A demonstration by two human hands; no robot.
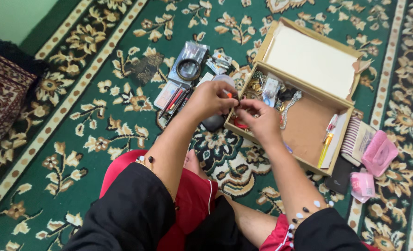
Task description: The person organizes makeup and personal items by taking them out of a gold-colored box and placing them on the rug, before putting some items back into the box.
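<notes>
Seated on the carpet [76, 93]; both hands meet at the near corner of the open box [308, 123]; left hand [211, 98] pinches a small orange item [228, 95], right hand [260, 118] fingers closed beside it, contents unclear; looks like sorting trinkets; next calls for fine fingertip work.

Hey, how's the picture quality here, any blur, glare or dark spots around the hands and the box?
Head view: soft, even light with no hard shadows; the left hand and right hand are slightly blurred, so the small thing between them can't be made out; the cardboard box and carpet are fairly sharp; faint sheen on the plastic bag.
</notes>
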